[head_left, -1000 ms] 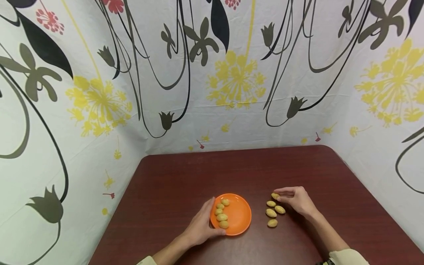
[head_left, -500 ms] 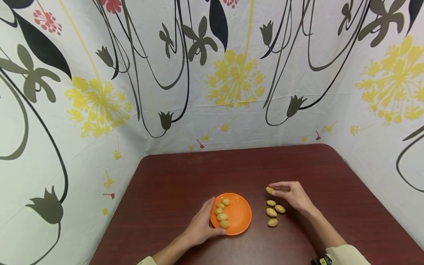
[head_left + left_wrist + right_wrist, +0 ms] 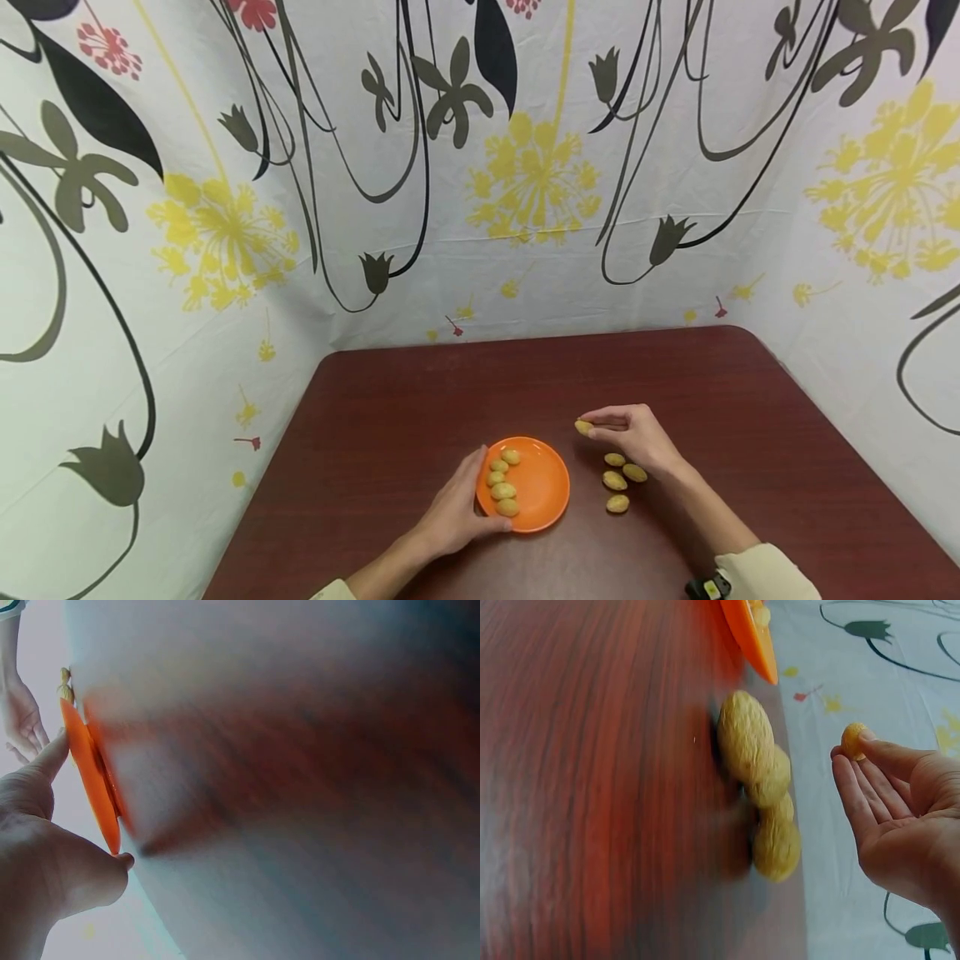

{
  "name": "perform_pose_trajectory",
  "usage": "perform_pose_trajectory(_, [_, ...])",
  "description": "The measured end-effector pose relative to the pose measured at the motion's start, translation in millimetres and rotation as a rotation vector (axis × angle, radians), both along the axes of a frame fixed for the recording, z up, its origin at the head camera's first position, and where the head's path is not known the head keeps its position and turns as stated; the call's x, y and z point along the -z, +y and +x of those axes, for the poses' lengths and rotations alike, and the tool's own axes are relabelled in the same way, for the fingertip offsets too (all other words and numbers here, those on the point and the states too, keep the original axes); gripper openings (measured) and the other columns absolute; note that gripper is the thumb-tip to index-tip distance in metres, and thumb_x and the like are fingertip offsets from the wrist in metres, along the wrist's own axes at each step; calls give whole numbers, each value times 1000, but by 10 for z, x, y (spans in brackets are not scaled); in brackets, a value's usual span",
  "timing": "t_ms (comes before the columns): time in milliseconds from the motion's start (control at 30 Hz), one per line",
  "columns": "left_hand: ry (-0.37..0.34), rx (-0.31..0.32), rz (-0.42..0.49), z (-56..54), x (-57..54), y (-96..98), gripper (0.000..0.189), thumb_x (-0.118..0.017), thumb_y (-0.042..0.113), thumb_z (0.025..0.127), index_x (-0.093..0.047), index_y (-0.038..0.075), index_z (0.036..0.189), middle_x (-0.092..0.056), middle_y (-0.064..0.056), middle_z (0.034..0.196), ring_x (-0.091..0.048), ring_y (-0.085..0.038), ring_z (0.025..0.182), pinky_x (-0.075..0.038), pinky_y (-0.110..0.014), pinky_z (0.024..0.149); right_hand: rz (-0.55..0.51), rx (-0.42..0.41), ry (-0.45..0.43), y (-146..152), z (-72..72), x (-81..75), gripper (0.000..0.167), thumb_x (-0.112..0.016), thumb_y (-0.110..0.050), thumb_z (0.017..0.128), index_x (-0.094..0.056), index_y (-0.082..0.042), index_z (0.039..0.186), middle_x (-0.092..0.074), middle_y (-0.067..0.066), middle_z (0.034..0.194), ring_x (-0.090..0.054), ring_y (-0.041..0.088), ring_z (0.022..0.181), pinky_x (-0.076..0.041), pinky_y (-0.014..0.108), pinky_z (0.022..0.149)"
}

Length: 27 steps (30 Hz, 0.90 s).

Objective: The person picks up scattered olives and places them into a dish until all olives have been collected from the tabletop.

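Note:
On the table an orange plate holds a curved row of several wrinkled yellow oval fruits along its left side. My left hand grips the plate's left rim, thumb at the near edge and fingers along the far left; the left wrist view shows the plate edge-on. To the upper right of the plate, my right hand pinches one yellow oval fruit between thumb and fingertips. That fruit appears raised in the right wrist view. Several more fruits lie right of the plate.
The dark reddish-brown table has rounded far corners. A white cloth with flower prints hangs behind it and along both sides. A dark watch-like device sits at the right wrist.
My right hand has lifted the farthest fruit of the loose group and carried it leftward toward the plate. The left hand and the plate have stayed in place.

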<state>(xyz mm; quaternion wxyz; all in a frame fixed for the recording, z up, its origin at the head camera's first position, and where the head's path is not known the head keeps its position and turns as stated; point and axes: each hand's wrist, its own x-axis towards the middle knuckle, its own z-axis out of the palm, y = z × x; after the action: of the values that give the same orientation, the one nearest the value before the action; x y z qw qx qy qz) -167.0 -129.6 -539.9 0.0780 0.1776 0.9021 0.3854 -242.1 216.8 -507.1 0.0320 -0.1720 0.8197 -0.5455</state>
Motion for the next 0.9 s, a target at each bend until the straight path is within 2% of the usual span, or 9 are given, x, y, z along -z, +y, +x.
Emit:
perform_pose_trajectory(300, [13,-1,3,-5,8,1,121,-91,50,83,-20,1,169,-27,-19,172,-33,-34,154,-34,-60,120,-1,-50,-16,-259,12,-36,23,-77,-10,98,-80,-4,121,-78,14,118,-76,27,108,-61,47,89])
perform_pose_trajectory(433, [5,-3,10,-4,10,2,122,-90,50,83,-20,1,169,-27,-19,172,-33,-34,154,-33,-61,120,13,-73,-16,-391,19,-13,21,-78,-10,98,-81,-8,119,-78,11,116,-76,25,106,-62,41,88])
perform_pose_trajectory(633, [-22,-4,17,-6,1,4,121,-89,51,85,-18,1,169,-25,-20,172,-33,-35,155,-33,-61,120,-27,-105,-54,-590,37,21,20,-78,-4,97,-82,-7,116,-79,12,114,-77,30,104,-63,38,84])
perform_pose_trajectory(900, [-20,3,16,6,-19,-1,120,-88,50,86,-18,1,169,-25,-21,172,-33,-36,154,-34,-62,119,8,-153,25,-784,80,60,18,-78,-1,95,-82,-4,113,-78,14,113,-77,28,102,-63,32,83])
